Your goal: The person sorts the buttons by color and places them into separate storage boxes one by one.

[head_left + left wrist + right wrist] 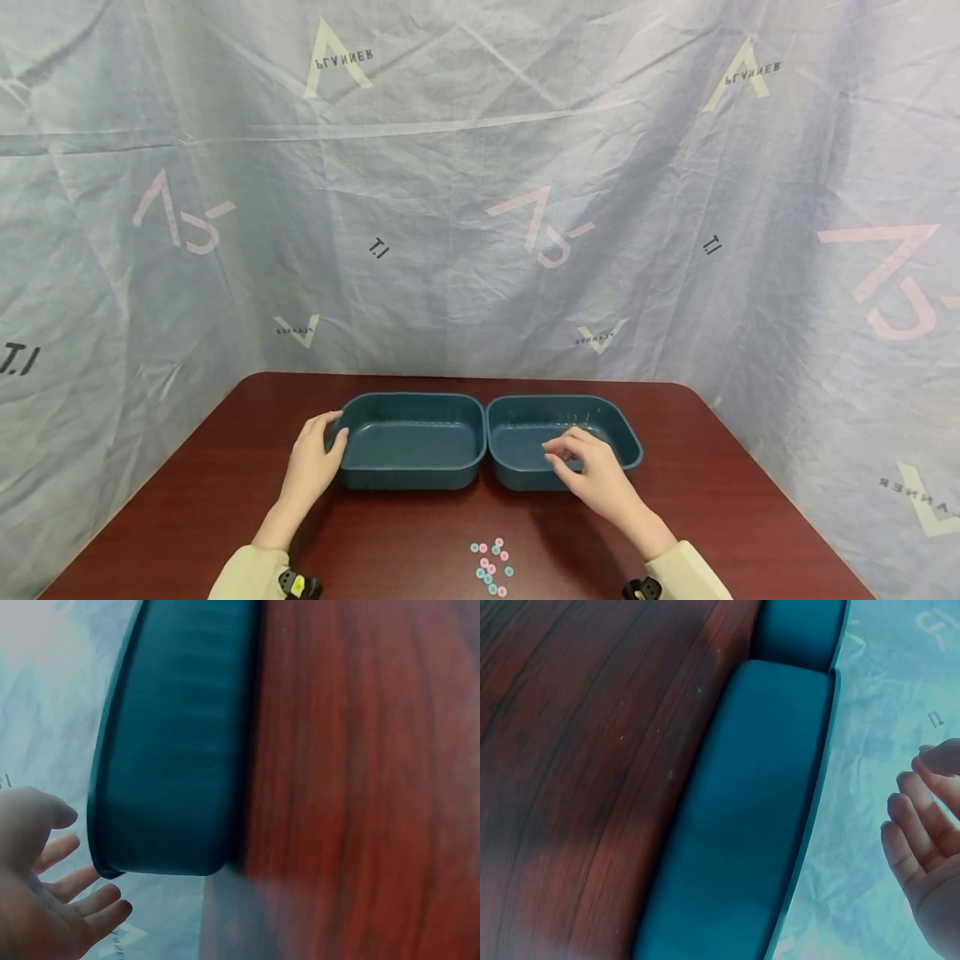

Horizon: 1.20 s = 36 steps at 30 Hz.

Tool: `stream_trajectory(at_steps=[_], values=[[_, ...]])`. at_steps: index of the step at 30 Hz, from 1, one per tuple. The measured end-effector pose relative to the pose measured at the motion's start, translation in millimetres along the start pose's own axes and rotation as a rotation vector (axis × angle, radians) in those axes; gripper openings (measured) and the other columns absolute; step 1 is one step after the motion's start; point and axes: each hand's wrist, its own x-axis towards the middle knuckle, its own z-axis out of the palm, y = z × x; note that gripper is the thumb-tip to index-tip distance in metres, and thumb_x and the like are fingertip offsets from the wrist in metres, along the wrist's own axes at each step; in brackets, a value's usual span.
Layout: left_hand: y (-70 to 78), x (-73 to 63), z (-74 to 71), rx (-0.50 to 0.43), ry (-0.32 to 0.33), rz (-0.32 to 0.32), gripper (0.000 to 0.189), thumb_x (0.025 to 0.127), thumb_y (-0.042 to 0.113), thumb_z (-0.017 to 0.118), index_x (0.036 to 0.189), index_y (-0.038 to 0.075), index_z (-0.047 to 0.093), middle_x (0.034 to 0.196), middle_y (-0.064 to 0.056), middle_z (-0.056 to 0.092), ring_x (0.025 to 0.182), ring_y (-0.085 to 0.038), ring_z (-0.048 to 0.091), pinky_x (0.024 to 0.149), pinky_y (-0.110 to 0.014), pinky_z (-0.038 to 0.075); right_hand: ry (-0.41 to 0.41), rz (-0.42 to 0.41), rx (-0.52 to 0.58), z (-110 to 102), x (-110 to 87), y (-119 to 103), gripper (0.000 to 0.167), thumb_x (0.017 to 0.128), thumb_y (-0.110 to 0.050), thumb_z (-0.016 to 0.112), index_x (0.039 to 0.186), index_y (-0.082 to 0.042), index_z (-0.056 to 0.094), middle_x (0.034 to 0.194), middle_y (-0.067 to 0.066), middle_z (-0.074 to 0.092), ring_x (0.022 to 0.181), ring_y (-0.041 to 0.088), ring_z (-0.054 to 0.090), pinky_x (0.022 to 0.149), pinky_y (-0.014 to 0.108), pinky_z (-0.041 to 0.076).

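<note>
My left hand (313, 460) is at the left end of a dark teal tray (411, 479). Its thumb and fingers are spread around the corner of the rim, and the left wrist view shows the fingers loosely extended beside that rim. Above the near part of a second teal tray (525, 479) hovers my right hand (592, 471). The thumb and index fingertips are brought close together, the other fingers bent. Whether something tiny sits between those tips cannot be made out. Several small round pink and blue pieces with pale centres, like buttons (491, 568), lie loose on the table.
Both trays stand side by side, touching, on a reddish-brown wooden table (225, 500). A pale printed cloth (450, 292) hangs behind the table and along both sides. No pieces can be seen inside the left tray; the right one is partly hidden by my hand.
</note>
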Motion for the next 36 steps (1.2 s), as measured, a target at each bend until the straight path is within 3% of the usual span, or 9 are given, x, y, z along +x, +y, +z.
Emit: stream_trajectory(at_steps=[6,17,24,29,33,36], values=[[-9.4,5.7,3.7,-0.082,0.013,-0.063,0.042,0.095,0.012,0.052,0.133,-0.006,0.044,0.127,-0.028,0.048,0.116,-0.041,0.051,0.093,-0.051,0.045,-0.045,0.047,0.04,6,-1.7,-5,0.02,0.08,-0.007,0.072,0.095,-0.02,0.07,0.079,-0.015,0.058,0.07,-0.002,0.051,0.059,0.024,0.049],[-22.0,12.7,9.9,-0.141,-0.004,-0.138,0.043,0.098,0.011,0.045,0.137,-0.004,0.039,0.128,-0.028,0.052,0.109,-0.042,0.057,0.086,-0.048,0.049,-0.118,0.036,0.1,17,-5.2,-12,0.013,0.083,-0.009,0.07,0.094,-0.016,0.071,0.076,-0.014,0.06,0.067,-0.004,0.05,0.06,0.02,0.048],[-27.0,15.7,13.8,-0.146,-0.004,-0.184,0.041,0.098,0.011,0.042,0.135,-0.005,0.043,0.126,-0.029,0.053,0.108,-0.042,0.058,0.087,-0.049,0.048,-0.213,0.036,0.16,25,-5.2,-17,0.01,0.085,-0.012,0.068,0.095,-0.012,0.071,0.077,-0.014,0.06,0.067,-0.004,0.052,0.06,0.023,0.049],[-28.4,16.1,15.2,-0.16,-0.031,-0.217,0.042,0.099,0.012,0.038,0.137,-0.004,0.04,0.127,-0.032,0.052,0.11,-0.044,0.056,0.089,-0.051,0.046,-0.287,0.045,0.198,29,-6.1,-19,0.012,0.086,-0.012,0.067,0.096,-0.016,0.07,0.078,-0.012,0.061,0.066,-0.004,0.052,0.059,0.021,0.049],[-27.9,16.8,15.6,-0.149,-0.026,-0.22,0.04,0.099,0.012,0.038,0.134,-0.004,0.044,0.124,-0.03,0.054,0.11,-0.043,0.057,0.09,-0.051,0.045,-0.354,0.056,0.213,34,-6.8,-20,0.012,0.087,-0.016,0.066,0.097,-0.021,0.069,0.079,-0.012,0.061,0.066,-0.004,0.051,0.059,0.019,0.048],[-28.2,16.4,16.1,-0.148,-0.015,-0.22,0.039,0.098,0.012,0.039,0.133,-0.004,0.046,0.122,-0.029,0.056,0.109,-0.043,0.057,0.09,-0.051,0.045,-0.393,0.05,0.213,37,-7.4,-21,0.01,0.088,-0.018,0.066,0.097,-0.018,0.07,0.079,-0.012,0.061,0.066,-0.004,0.05,0.058,0.019,0.047]])
